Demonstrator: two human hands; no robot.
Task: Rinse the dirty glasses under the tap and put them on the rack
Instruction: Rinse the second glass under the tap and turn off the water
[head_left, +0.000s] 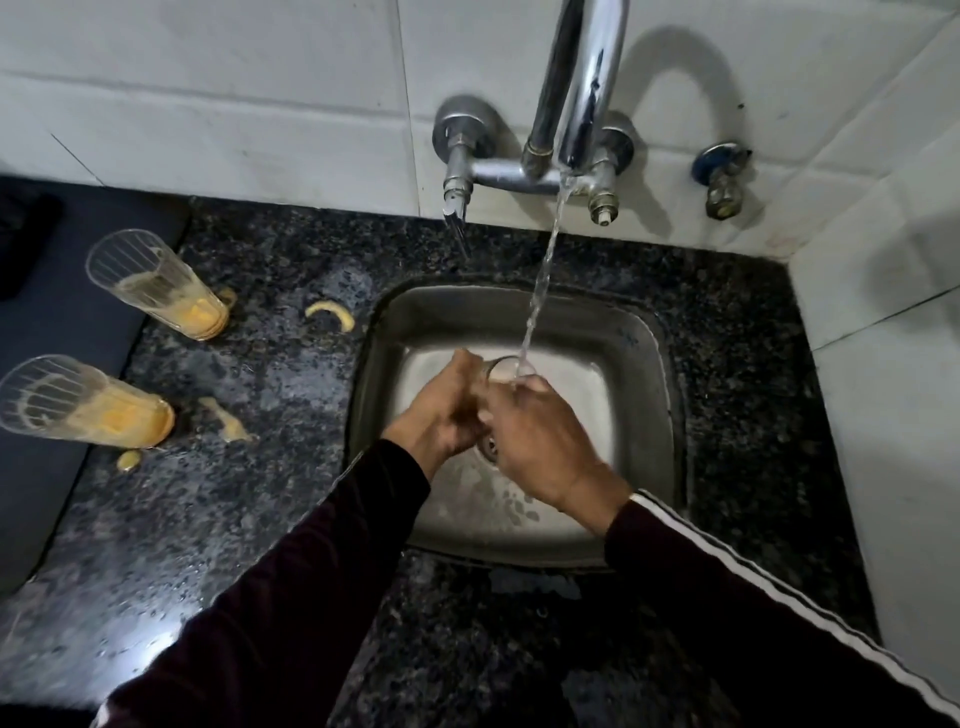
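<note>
Over the steel sink (644, 364) I hold a clear glass (500, 370) upright in both hands, its rim under the water stream from the chrome tap (584, 78). My left hand (441, 410) grips its left side and my right hand (540, 441) wraps its right side, hiding most of the glass. On the counter at the left stand two tall dirty glasses with orange residue inside, one farther back (156, 283) and one nearer (85, 402). No rack is in view.
Orange smears (332, 314) and drips (228, 421) lie on the black speckled granite counter (234, 519) between the dirty glasses and the sink. A dark mat (47, 322) lies at the far left. White tiled walls close the back and right side.
</note>
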